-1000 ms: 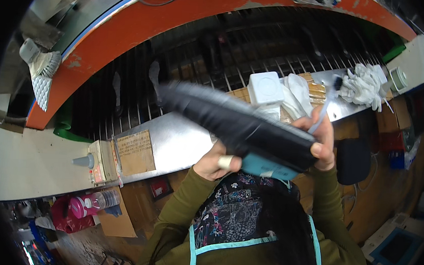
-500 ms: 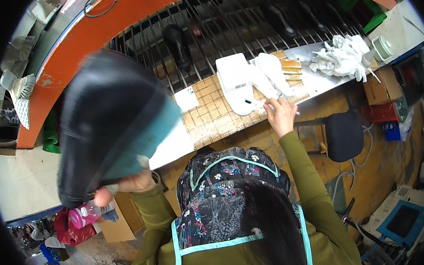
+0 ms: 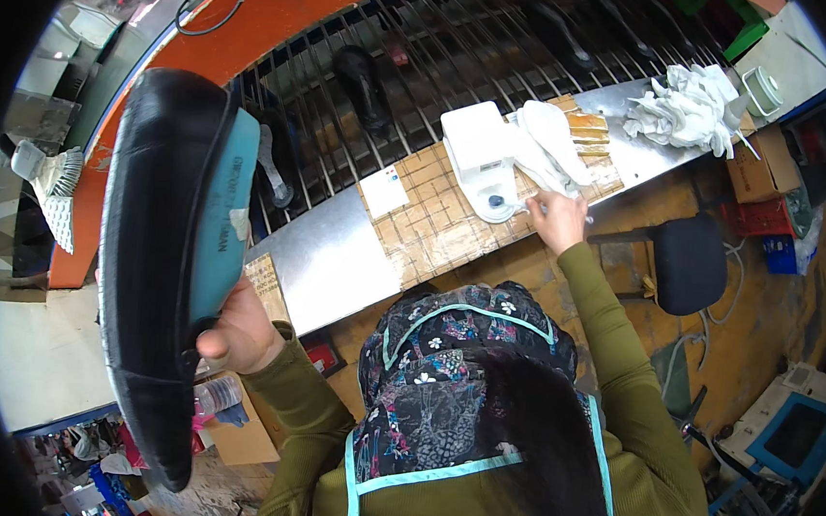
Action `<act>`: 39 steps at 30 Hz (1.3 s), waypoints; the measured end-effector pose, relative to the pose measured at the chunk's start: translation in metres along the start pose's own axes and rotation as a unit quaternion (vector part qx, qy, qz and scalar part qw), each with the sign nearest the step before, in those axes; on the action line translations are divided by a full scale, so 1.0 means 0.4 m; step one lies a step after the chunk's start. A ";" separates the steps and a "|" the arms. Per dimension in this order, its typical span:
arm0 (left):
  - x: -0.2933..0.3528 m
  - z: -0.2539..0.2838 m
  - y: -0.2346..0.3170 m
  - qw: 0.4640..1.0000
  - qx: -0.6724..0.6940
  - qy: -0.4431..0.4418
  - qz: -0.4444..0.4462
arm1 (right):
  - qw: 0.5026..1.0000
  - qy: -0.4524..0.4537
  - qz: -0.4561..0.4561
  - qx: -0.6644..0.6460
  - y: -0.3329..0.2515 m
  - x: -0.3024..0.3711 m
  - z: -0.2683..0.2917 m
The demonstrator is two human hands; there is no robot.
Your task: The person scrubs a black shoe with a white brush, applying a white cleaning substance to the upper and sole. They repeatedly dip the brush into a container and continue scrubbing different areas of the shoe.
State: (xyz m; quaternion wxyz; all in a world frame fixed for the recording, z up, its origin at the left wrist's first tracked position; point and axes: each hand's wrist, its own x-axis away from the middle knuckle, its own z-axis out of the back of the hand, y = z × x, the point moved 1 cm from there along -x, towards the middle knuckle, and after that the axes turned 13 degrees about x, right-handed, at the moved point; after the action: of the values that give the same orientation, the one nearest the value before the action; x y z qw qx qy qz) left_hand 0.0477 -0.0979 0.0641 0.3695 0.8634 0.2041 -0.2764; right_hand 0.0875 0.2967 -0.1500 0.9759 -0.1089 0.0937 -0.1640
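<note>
Black shoe: newly rotated; left hand grips it by worktop's left end;
Slim brush: right hand pinches it at near edge; likely loading

Pale glare on metal strip, fisheye-bent edges
</note>
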 end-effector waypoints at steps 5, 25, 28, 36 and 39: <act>-0.008 0.019 -0.022 0.970 -0.225 0.050 -0.081 | 0.906 -0.236 -0.159 -0.313 0.058 0.008 -0.026; 0.005 -0.175 -0.234 0.910 -0.287 -0.214 -0.208 | 0.835 0.179 0.146 -0.500 -0.372 -0.008 0.540; 0.009 -0.170 -0.220 0.907 -0.307 -0.214 -0.191 | 0.827 0.168 0.142 -0.517 -0.382 -0.028 0.519; -0.012 -0.170 -0.183 0.902 -0.317 -0.225 -0.185 | 0.841 0.201 0.175 -0.471 -0.426 -0.108 0.556; -0.017 -0.162 -0.169 0.907 -0.316 -0.226 -0.165 | 0.846 0.246 0.197 -0.430 -0.440 -0.141 0.583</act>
State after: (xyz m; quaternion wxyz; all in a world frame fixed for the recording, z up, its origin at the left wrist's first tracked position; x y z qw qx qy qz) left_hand 0.0262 -0.0067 0.0701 0.6081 0.5698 0.3315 -0.4423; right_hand 0.0334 0.1959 0.1246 0.7881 -0.4528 0.4115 0.0673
